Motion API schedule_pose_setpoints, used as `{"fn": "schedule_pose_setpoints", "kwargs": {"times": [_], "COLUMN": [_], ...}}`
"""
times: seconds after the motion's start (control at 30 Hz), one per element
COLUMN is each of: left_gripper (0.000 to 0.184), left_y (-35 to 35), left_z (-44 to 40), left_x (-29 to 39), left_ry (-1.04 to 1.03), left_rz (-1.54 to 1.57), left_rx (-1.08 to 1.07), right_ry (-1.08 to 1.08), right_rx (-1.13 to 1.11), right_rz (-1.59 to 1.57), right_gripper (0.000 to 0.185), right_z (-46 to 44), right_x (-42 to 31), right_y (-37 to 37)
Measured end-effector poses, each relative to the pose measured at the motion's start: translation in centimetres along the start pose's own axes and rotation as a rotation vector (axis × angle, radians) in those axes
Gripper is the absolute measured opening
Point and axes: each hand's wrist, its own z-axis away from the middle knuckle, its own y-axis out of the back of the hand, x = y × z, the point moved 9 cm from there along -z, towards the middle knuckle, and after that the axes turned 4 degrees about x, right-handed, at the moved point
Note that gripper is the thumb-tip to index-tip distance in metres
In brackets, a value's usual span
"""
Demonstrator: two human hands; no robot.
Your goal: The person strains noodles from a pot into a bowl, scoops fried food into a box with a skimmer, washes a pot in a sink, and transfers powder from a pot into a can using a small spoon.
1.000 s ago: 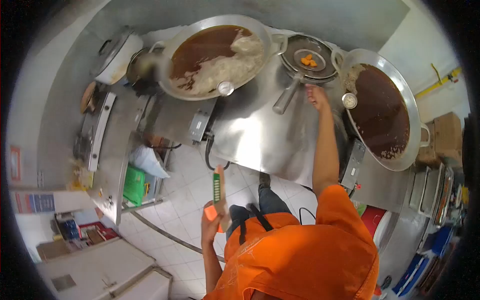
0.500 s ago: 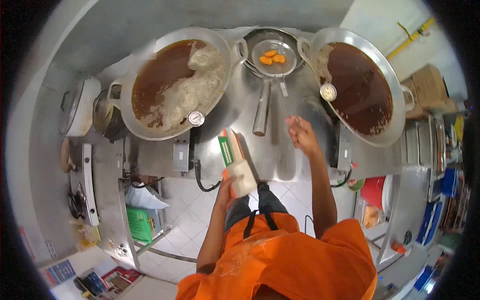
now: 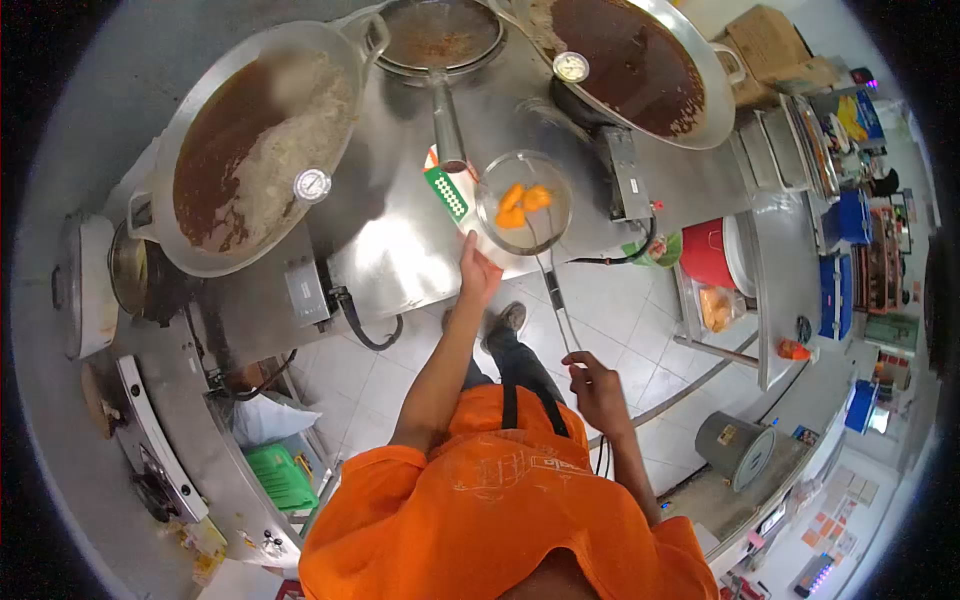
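My right hand (image 3: 597,393) is closed round the end of the long wire handle of a round mesh strainer (image 3: 490,200). Several golden-orange fried pieces (image 3: 525,203) lie in the mesh. With my left hand (image 3: 480,272), I hold a white, orange and green paper food box (image 3: 447,194) by its near end. The strainer's bowl is over or right beside this box and hides part of it. Whether the box's top is open is hard to make out.
Two large pans of brown oil, a foamy left pan (image 3: 255,150) and a right pan (image 3: 640,70), stand on the steel counter (image 3: 395,250), each with a dial thermometer. Between them sits a handled sieve (image 3: 440,40) on a bowl. A grey bin (image 3: 735,445) stands behind on the right.
The strainer with the fried pieces has come off the bowl between the pans, towards me and beside the box. My left hand has moved the box forward over the counter. My view has turned right.
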Motion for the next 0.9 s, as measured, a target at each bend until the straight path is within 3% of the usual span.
{"fn": "schedule_pose_setpoints", "kwargs": {"times": [0.17,0.27,0.37,0.57,0.6,0.73,0.8,0.87,0.9], "left_gripper": [0.056,0.057,0.059,0.065,0.065,0.068,0.07,0.07,0.069], "left_y": [-1.4,-0.8,-0.7,-1.9,-1.8,2.4,5.2,7.5,8.4], "left_z": [-1.4,-3.0,-4.3,-4.9,-4.8,-1.9,1.3,5.1,6.8], "left_x": [-0.3,-0.7,0.7,4.1,4.7,6.1,5.9,5.9,6.3], "left_ry": [-0.141,-0.099,-0.127,-0.18,-0.162,-0.112,-0.034,-0.016,-0.012], "left_rz": [-0.116,0.014,0.034,-0.01,-0.018,-0.08,-0.142,-0.185,-0.21], "left_rx": [0.025,0.02,0.086,0.016,0.011,0.056,0.11,0.165,0.178], "right_ry": [0.166,0.171,0.195,0.314,0.254,0.342,0.542,0.52,0.394], "right_rx": [0.206,0.272,0.315,0.31,0.288,0.326,0.401,0.353,0.277], "right_rz": [0.296,0.463,0.455,0.336,0.34,0.204,0.241,0.31,0.361], "right_gripper": [0.032,0.038,0.045,0.047,0.043,0.038,0.042,0.036,0.032], "right_z": [0.7,0.2,-0.3,-4.4,-5.6,-10.9,-15.3,-22.1,-26.8], "right_x": [0.8,2.1,1.7,-0.2,-0.4,-4.5,-6.9,-8.3,-8.3], "right_y": [-1.9,-2.4,-2.0,-1.9,-2.0,-1.8,-2.0,-2.9,-3.9]}}
